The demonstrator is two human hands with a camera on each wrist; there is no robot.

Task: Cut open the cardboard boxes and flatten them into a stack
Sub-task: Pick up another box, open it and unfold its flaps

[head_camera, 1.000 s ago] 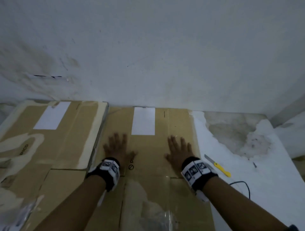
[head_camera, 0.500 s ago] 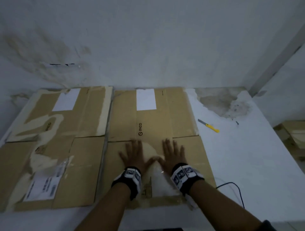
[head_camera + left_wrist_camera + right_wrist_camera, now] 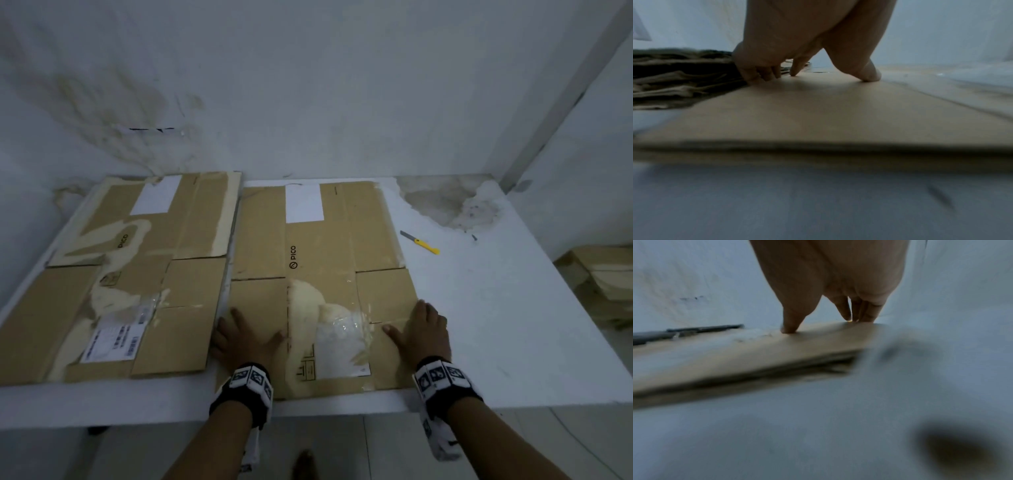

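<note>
- Your left hand [image 3: 245, 337] and right hand [image 3: 423, 329] have slid apart to the box's [image 3: 318, 260] near corners by the desk [image 3: 513, 325] front edge.
- Fingers spread, pressing flat; flattening looks nearly done, stacking next.

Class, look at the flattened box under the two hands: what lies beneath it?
The white table shows around the flattened box; the right wrist view suggests more cardboard layers beneath. The rest is covered.

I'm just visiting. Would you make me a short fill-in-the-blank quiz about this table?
1. Both hands, left hand and right hand, press on flattened ____.
2. The utility knife has a ____ handle.
3. The utility knife lies on the white table, to the ____ of the right hand's cardboard.

Missing words: cardboard; yellow; right
</note>
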